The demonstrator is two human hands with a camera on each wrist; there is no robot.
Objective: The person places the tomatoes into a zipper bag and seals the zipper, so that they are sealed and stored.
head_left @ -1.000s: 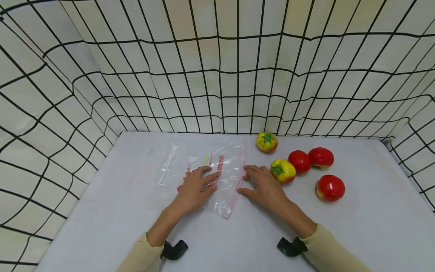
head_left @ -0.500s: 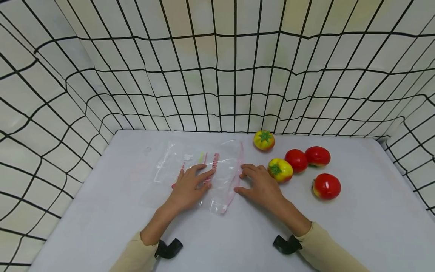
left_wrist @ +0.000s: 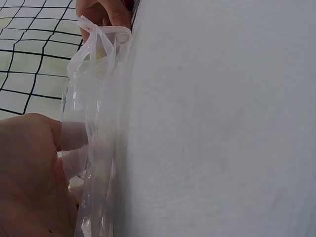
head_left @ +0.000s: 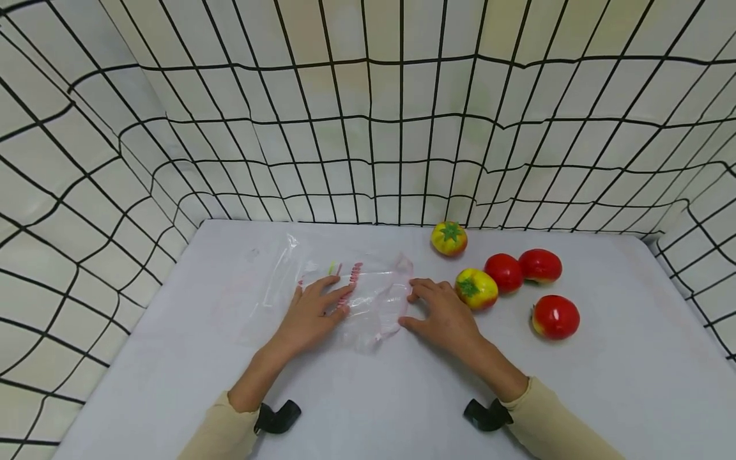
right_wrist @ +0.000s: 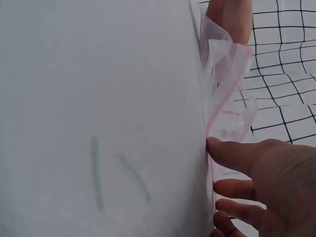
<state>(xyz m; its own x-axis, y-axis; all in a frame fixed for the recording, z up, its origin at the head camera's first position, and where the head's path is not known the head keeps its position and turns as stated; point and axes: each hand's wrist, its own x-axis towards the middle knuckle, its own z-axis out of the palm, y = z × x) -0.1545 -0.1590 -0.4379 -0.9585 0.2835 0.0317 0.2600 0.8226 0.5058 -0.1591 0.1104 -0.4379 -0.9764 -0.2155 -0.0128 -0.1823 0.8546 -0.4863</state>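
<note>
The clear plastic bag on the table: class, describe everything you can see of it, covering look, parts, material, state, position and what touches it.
The clear plastic bag is thin, see-through film with pink lettering and a pink zip strip along its right edge. It lies crumpled and partly bunched on the pale table, left of the tomatoes. The left hand rests flat on it with straight fingers; the right hand touches its pink edge with its fingertips. It looks empty.

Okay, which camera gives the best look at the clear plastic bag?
The head view: the whole plastic bag lies on the table between the left hand and right hand. Each wrist view shows only its crumpled edge against fingers.
</note>
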